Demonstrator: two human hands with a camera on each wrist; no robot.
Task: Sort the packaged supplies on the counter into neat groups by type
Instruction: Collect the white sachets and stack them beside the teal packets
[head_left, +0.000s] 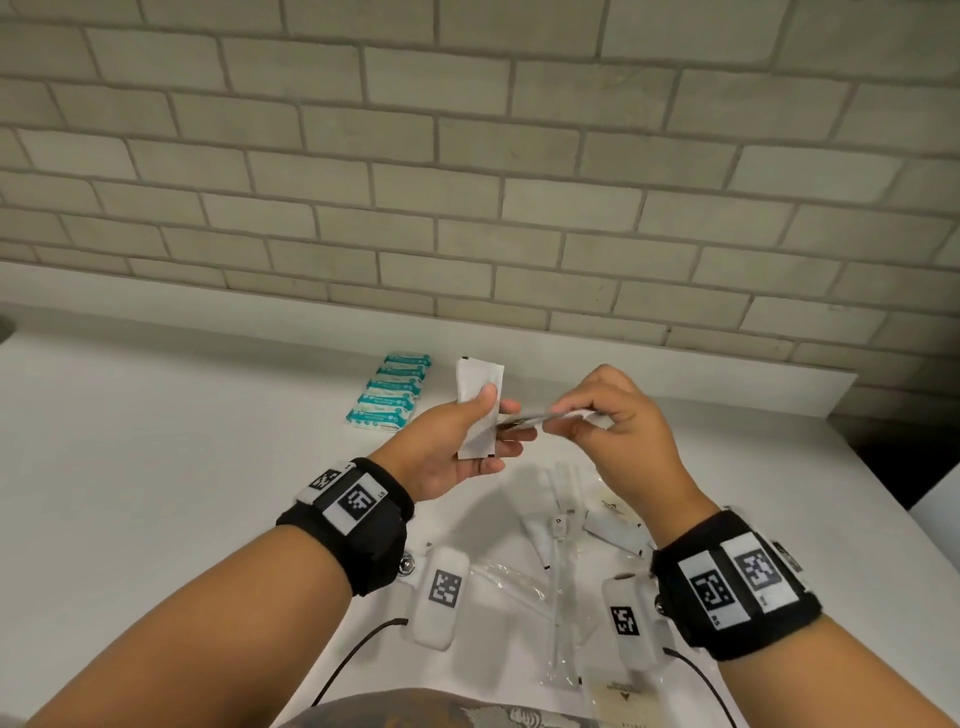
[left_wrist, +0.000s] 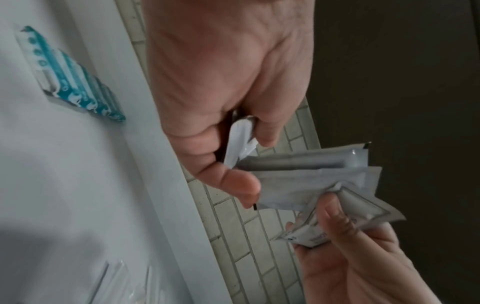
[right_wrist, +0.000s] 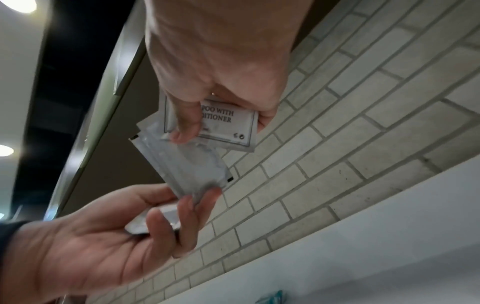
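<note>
Both hands are raised above the white counter (head_left: 182, 441). My left hand (head_left: 493, 415) grips a small stack of white sachets (head_left: 480, 384) upright between thumb and fingers; their blank backs (right_wrist: 182, 164) face the right wrist camera. My right hand (head_left: 566, 415) pinches another sachet (head_left: 563, 414) flat, its edge meeting the left hand's stack. This sachet (right_wrist: 228, 123) is printed with shampoo-with-conditioner lettering. A neat row of several teal packets (head_left: 392, 392) lies on the counter behind my left hand, also visible as teal packets (left_wrist: 78, 82) in the left wrist view.
Clear-wrapped long items (head_left: 561, 551) and more white sachets (head_left: 615, 525) lie loose on the counter under my hands. A beige sachet (head_left: 618, 691) sits near the front edge. A brick wall (head_left: 467, 182) backs the counter, which ends at the right (head_left: 852, 431).
</note>
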